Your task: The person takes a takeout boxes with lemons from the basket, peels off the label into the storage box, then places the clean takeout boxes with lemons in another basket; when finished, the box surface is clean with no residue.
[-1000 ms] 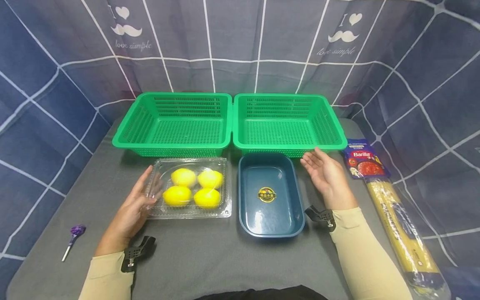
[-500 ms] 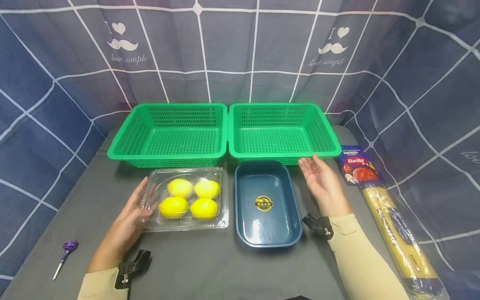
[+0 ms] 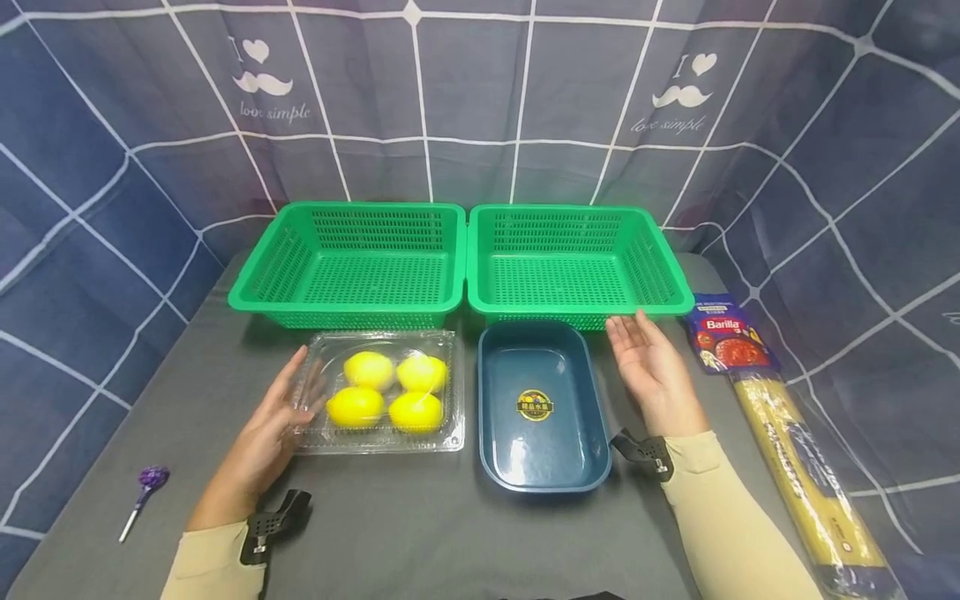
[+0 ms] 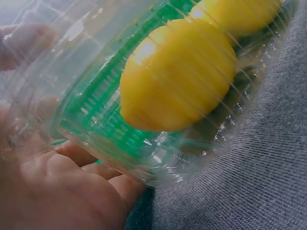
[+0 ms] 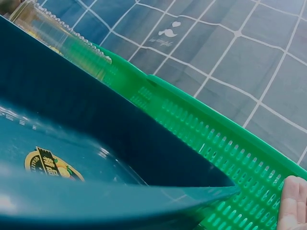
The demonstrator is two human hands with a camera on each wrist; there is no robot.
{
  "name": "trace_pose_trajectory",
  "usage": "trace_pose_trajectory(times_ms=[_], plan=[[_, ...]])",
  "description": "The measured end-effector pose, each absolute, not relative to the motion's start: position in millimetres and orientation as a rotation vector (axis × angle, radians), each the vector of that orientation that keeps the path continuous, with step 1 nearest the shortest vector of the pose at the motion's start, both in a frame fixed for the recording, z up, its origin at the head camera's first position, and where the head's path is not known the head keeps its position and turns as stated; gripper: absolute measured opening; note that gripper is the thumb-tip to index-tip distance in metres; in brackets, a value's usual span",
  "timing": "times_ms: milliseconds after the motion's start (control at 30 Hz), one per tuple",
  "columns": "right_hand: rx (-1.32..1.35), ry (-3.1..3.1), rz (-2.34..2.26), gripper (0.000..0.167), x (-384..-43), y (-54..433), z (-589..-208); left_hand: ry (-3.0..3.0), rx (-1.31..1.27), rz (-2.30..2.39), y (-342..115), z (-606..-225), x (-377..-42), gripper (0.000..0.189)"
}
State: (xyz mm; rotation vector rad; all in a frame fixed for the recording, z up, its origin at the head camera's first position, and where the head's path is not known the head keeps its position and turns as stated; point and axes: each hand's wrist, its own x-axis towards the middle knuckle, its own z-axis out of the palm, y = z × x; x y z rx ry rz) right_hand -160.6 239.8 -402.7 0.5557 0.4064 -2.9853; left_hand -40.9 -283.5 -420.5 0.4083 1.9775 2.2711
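Observation:
On the grey table in the head view lies a clear plastic clamshell box (image 3: pixel 381 442) holding several lemons (image 3: pixel 356 407). My left hand (image 3: pixel 258 437) is at its left side with the fingers spread, thumb toward the front and fingers right at the wall. In the left wrist view, a lemon (image 4: pixel 177 76) shows through the ribbed plastic, above the palm (image 4: pixel 72 191). A dark blue rectangular basin (image 3: pixel 536 454) with a fruit sticker stands right of the box. My right hand (image 3: pixel 654 375) is beside it, palm turned inward, fingertips at the front of the right green basket (image 3: pixel 581 313), holding nothing.
A second green basket (image 3: pixel 348 313) adjoins the first along the back. At the right lie a Barilla sauce pouch (image 3: pixel 731 337) and a bag of spaghetti (image 3: pixel 813 483). A purple lollipop (image 3: pixel 152 477) lies far left. Checked cloth (image 3: pixel 472 83) walls the table.
The head view has tilted and shifted slightly. Both hands, the box, the basin and the baskets keep their places relative to each other.

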Motion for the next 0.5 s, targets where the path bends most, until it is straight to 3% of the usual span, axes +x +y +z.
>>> trace_pose_trajectory(times_ms=[500], plan=[[0.508, 0.388, -3.004, 0.012, -160.7, 241.5, -406.8, 1.881, 0.357, 2.441, -272.2, -424.9, -44.9, 0.085]])
